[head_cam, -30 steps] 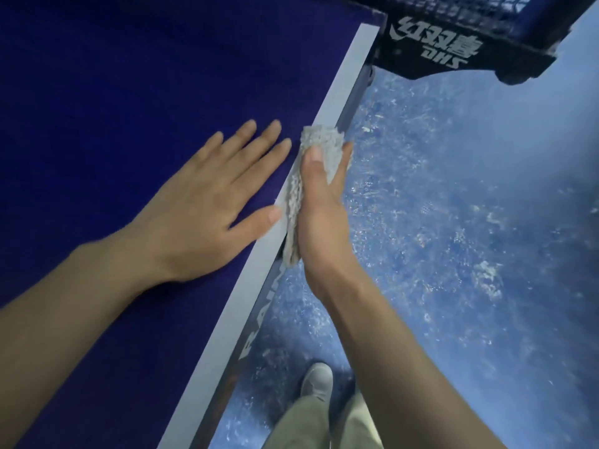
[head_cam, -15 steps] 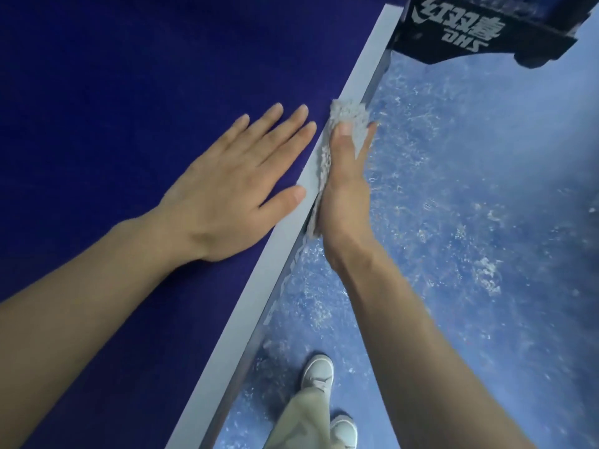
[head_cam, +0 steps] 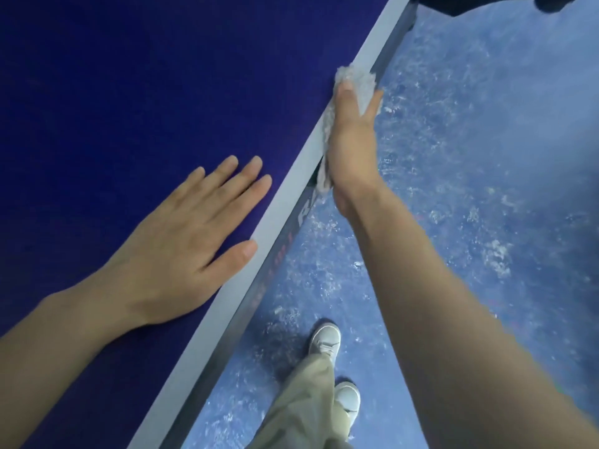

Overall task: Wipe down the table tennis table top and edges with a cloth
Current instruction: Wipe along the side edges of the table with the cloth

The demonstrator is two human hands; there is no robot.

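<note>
1. Two pale shoes (head_cam: 325, 341) are standing on the mottled blue floor (head_cam: 470, 157) at the near edge, below khaki trouser legs (head_cam: 304, 406).
2. One left hand (head_cam: 181, 251) is lying flat on the dark blue counter (head_cam: 113, 92), palm down, fingers straight and slightly spread, grasping nothing; its thumb tip is reaching just to the white border line (head_cam: 278, 205) that is running along the counter's right side.
3. One dark side edge (head_cam: 291, 228) is dropping below that line, carrying pale lettering, partly hidden and too blurred to read.
4. One right hand (head_cam: 351, 147) is reaching farther along the same edge, its grip clamping the cloth (head_cam: 356, 81) against the counter's rim: the thumb is lying on top, while the fingers are wrapping over the outer side.
5. The single cloth is off-white, nubbly and crumpled; it is bunching out beyond the thumb over the white line, and a thin strip is trailing back along the hand's left side.
6. One black object (head_cam: 453, 3) is showing at the far right corner, cut off by the frame.
</note>
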